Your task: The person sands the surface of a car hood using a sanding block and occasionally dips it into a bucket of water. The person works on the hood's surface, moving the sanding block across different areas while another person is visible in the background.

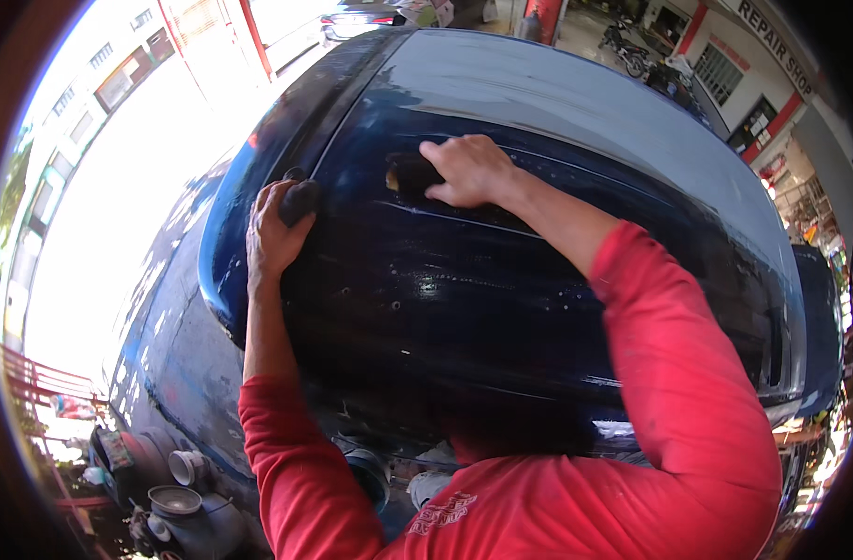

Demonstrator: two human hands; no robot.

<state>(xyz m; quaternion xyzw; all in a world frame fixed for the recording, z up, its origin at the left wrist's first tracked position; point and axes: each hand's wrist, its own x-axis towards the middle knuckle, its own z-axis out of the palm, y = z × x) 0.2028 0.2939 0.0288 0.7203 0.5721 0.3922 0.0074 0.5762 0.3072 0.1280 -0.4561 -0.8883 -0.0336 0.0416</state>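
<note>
Dark blue and glossy, a broad curved vehicle panel [501, 364] fills the middle of our view, with a pale grey sheen across its far side. Next in size we meet the red long-sleeved shirt [697, 392] of the person leaning over it, torso low and both arms reaching forward. At the upper right stands a white building front [730, 79] with red trim, and at the lower left sits a rounded grey machine [212, 527] with a wide circular mouth.

We find the right hand [473, 170] over the panel's far middle, thumb and forefinger spread apart and pointing left, the other fingers bent. A dark patch with a tan spot lies beside the fingertips; we cannot tell whether it is a held object or a reflection, so we cannot say whether this hand grips anything. The left hand [275, 233] is at the panel's left side, fingers curled around a small item. Beyond the panel's far edge, we notice a parked car [356, 25] and, farther right, a motorcycle [627, 49]. Smaller is the left hand's black rounded pad [300, 203]. Smallest of all, pale droplets [565, 296] dot the dark surface.
</note>
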